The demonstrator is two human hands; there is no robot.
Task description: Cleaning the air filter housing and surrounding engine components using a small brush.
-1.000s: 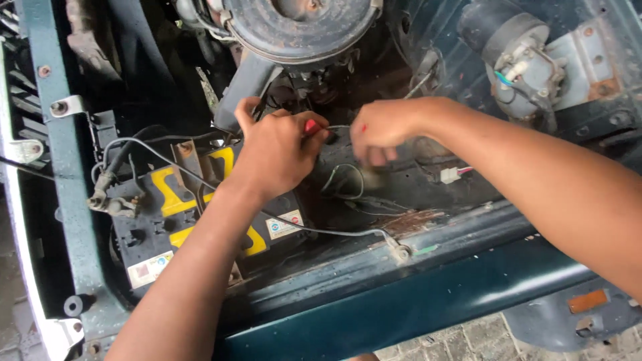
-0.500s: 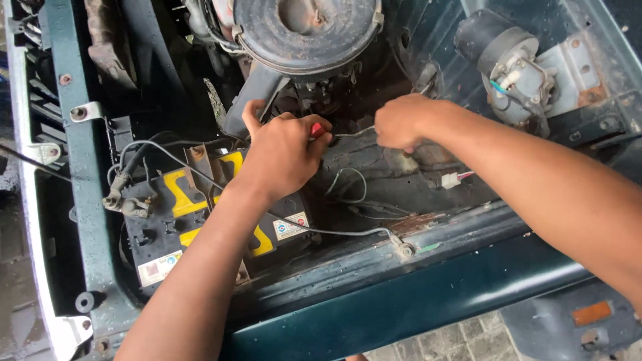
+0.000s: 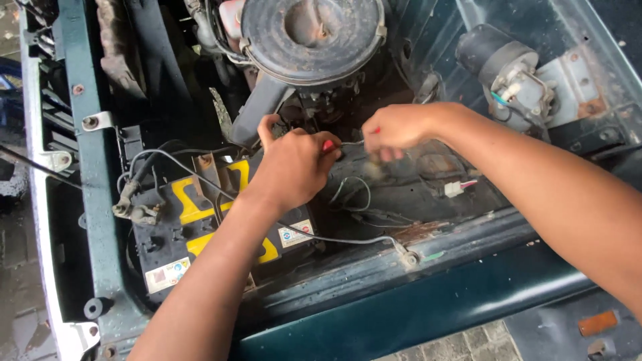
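Both grips pinch: left hand (image 3: 292, 167) on a red-tipped tool (image 3: 328, 145), right hand (image 3: 394, 127) on thin grey wire (image 3: 352, 142). Joining step; next needs steadiness.

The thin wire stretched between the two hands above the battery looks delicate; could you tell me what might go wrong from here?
1. The left hand and right hand pull a thin wire between them; it might snap or slip free.
2. The hands work right over the black and yellow battery; a bare wire end could perhaps touch its terminal clamp.
3. Loose grey wires below could snag.
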